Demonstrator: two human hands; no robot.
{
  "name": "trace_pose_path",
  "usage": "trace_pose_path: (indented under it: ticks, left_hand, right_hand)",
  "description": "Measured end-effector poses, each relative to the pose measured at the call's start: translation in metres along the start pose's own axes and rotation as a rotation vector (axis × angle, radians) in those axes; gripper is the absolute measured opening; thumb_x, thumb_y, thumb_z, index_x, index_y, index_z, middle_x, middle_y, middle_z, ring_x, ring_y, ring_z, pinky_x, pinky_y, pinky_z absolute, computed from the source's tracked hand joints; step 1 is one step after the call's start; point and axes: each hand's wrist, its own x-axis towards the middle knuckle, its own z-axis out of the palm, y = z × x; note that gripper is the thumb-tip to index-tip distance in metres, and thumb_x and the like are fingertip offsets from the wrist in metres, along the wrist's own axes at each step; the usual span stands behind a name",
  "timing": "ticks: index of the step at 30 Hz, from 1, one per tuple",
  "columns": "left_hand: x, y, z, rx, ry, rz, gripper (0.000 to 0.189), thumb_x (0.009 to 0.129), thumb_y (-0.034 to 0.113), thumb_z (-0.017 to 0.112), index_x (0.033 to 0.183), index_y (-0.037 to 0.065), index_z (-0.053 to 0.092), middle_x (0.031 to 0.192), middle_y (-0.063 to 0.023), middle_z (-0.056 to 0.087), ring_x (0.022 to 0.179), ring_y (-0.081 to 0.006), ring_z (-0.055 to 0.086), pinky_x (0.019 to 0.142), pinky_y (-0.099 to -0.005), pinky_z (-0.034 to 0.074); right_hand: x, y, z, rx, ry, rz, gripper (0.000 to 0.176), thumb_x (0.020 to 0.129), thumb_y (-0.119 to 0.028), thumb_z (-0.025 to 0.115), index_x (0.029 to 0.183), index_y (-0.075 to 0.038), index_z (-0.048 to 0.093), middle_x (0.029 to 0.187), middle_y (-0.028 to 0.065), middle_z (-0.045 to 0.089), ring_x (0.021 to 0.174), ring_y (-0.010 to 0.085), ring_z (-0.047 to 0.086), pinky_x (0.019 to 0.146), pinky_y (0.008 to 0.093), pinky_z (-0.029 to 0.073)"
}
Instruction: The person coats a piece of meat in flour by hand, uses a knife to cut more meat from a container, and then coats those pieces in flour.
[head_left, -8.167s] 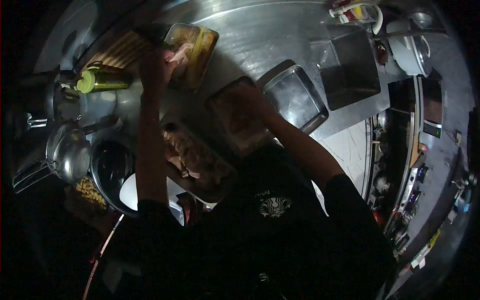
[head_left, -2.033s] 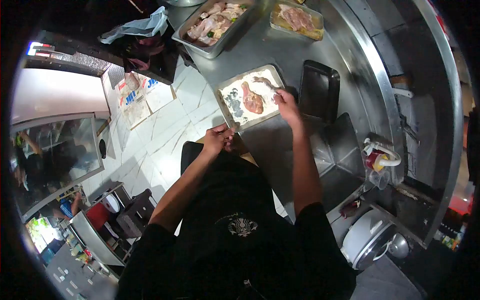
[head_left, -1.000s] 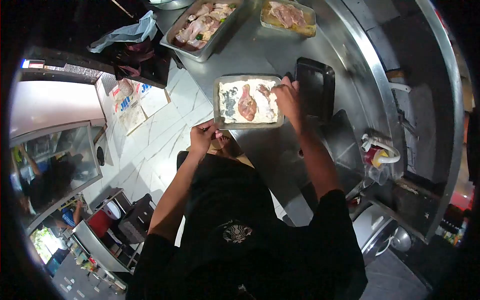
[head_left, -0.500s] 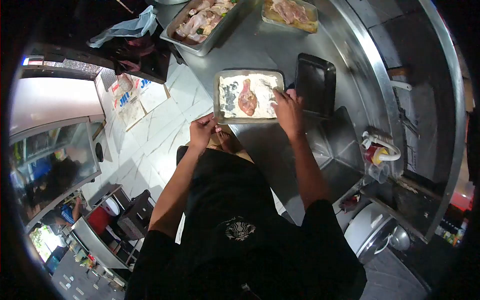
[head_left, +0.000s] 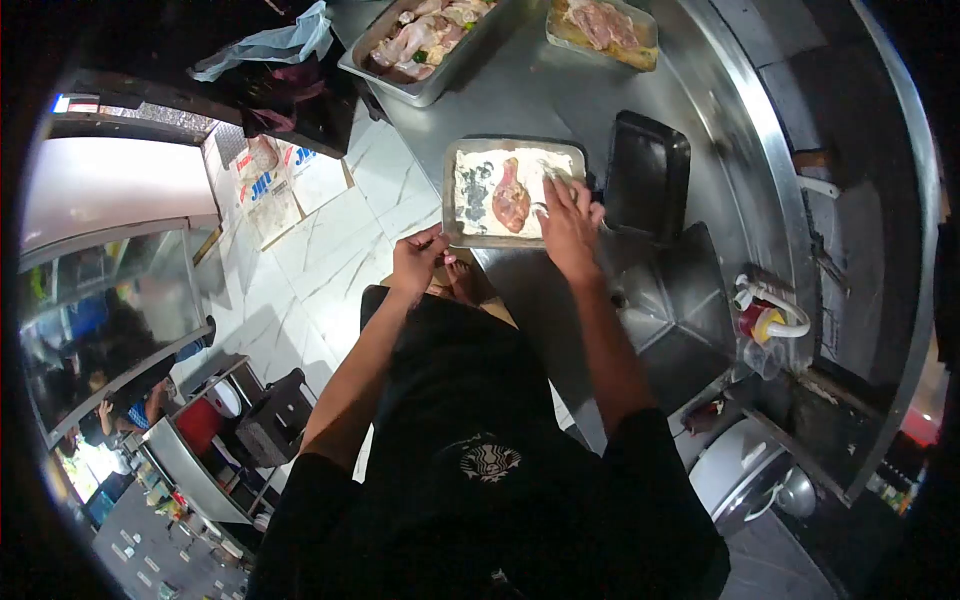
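A drumstick (head_left: 511, 196) lies in a shallow metal tray (head_left: 449, 208) of white flour (head_left: 480, 221), which has a bare patch left of the meat. My left hand (head_left: 418, 258) is at the tray's lower left corner, fingers bent and closed against the rim. Over the right part of the flour is my right hand (head_left: 570, 215), its fingers apart and their tips in the flour, with nothing held. Right of the tray, a black empty tray (head_left: 647, 175) rests on the steel counter.
A deep metal pan (head_left: 427, 92) of raw chicken pieces is at the counter's top left. Beyond the flour tray stands a smaller container (head_left: 650, 52) with meat. A sink basin (head_left: 680, 300) is at the right. People are visible far off at the lower left.
My right hand's fingers have moved slightly and spread over the flour. The whole view has shifted, so the trays appear a little further right. My left hand stays at the tray's corner.
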Motion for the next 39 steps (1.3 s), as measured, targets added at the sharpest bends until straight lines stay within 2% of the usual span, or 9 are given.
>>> trace_pose_path:
  ticks: [3, 7, 9, 12, 21, 25, 31, 34, 39]
  left_hand:
    - [-0.001, -0.003, 0.000, -0.040, -0.032, 0.006, 0.031, 0.098, 0.008, 0.062, 0.126, -0.005, 0.065, 0.092, -0.0015, 0.066, 0.078, -0.0096, 0.060, 0.076, -0.0267, 0.058]
    - [0.001, -0.003, -0.001, -0.032, -0.004, 0.015, 0.029, 0.097, 0.003, 0.063, 0.122, -0.010, 0.064, 0.089, -0.0036, 0.068, 0.074, -0.0094, 0.063, 0.069, -0.0235, 0.056]
    - [0.000, -0.002, -0.001, -0.071, -0.014, 0.005, 0.029, 0.098, 0.004, 0.063, 0.123, -0.009, 0.063, 0.088, -0.0032, 0.068, 0.074, -0.0092, 0.062, 0.070, -0.0236, 0.056]
    - [-0.001, -0.003, -0.001, -0.089, -0.047, -0.007, 0.030, 0.098, 0.006, 0.062, 0.126, -0.007, 0.063, 0.087, -0.0025, 0.067, 0.074, -0.0091, 0.062, 0.072, -0.0242, 0.056]
    - [0.000, -0.005, -0.003, -0.127, -0.031, -0.024, 0.032, 0.098, 0.011, 0.064, 0.127, -0.004, 0.063, 0.084, -0.0007, 0.063, 0.075, -0.0095, 0.060, 0.075, -0.0278, 0.058]
    - [0.006, -0.008, -0.003, -0.104, -0.019, -0.018, 0.033, 0.099, 0.013, 0.064, 0.129, 0.000, 0.064, 0.090, -0.0015, 0.064, 0.079, -0.0101, 0.059, 0.079, -0.0293, 0.058]
    - [0.003, -0.005, -0.002, -0.090, -0.032, -0.021, 0.033, 0.099, 0.013, 0.063, 0.129, -0.001, 0.063, 0.090, -0.0018, 0.064, 0.079, -0.0104, 0.059, 0.080, -0.0298, 0.059]
    - [0.001, -0.002, 0.002, -0.089, -0.009, 0.005, 0.028, 0.099, 0.010, 0.064, 0.123, -0.005, 0.066, 0.083, -0.0004, 0.061, 0.073, -0.0088, 0.056, 0.074, -0.0289, 0.059]
    - [0.001, -0.003, 0.001, -0.100, -0.026, 0.013, 0.029, 0.099, 0.009, 0.063, 0.124, -0.006, 0.065, 0.085, -0.0010, 0.062, 0.076, -0.0090, 0.058, 0.075, -0.0288, 0.059]
  right_hand:
    - [0.001, -0.002, 0.007, -0.018, -0.018, -0.071, 0.060, 0.084, -0.023, 0.072, 0.140, -0.013, 0.052, 0.142, 0.0031, 0.053, 0.137, 0.0252, 0.038, 0.100, 0.0534, 0.028]
    - [-0.021, 0.000, -0.002, -0.112, -0.027, 0.038, 0.061, 0.086, -0.026, 0.072, 0.142, -0.013, 0.050, 0.143, 0.0041, 0.052, 0.139, 0.0252, 0.036, 0.100, 0.0568, 0.028]
    - [-0.022, -0.002, -0.003, -0.166, -0.050, 0.111, 0.062, 0.086, -0.027, 0.072, 0.142, -0.012, 0.050, 0.144, 0.0040, 0.051, 0.139, 0.0247, 0.035, 0.099, 0.0578, 0.029]
    - [-0.008, -0.008, 0.003, -0.162, 0.022, 0.082, 0.064, 0.086, -0.028, 0.072, 0.143, -0.013, 0.049, 0.146, 0.0030, 0.049, 0.138, 0.0245, 0.036, 0.099, 0.0578, 0.031]
    - [-0.018, 0.002, 0.009, -0.094, 0.061, 0.040, 0.063, 0.077, -0.023, 0.079, 0.135, -0.018, 0.057, 0.135, -0.0008, 0.055, 0.125, 0.0242, 0.044, 0.093, 0.0503, 0.030]
    - [-0.001, -0.008, 0.000, -0.026, 0.017, 0.059, 0.061, 0.075, -0.021, 0.079, 0.133, -0.016, 0.058, 0.126, 0.0034, 0.057, 0.125, 0.0249, 0.044, 0.094, 0.0505, 0.030]
    - [0.002, -0.004, 0.018, 0.036, 0.083, 0.055, 0.070, 0.071, -0.019, 0.083, 0.135, -0.014, 0.056, 0.129, 0.0054, 0.053, 0.123, 0.0256, 0.044, 0.092, 0.0497, 0.031]
    - [-0.004, 0.000, 0.015, 0.099, 0.040, 0.123, 0.072, 0.069, -0.018, 0.083, 0.136, -0.014, 0.055, 0.130, 0.0059, 0.052, 0.122, 0.0259, 0.046, 0.092, 0.0506, 0.031]
    - [-0.002, -0.013, 0.002, -0.051, 0.085, 0.112, 0.074, 0.066, -0.022, 0.084, 0.134, -0.014, 0.055, 0.128, 0.0072, 0.053, 0.121, 0.0258, 0.047, 0.089, 0.0494, 0.032]
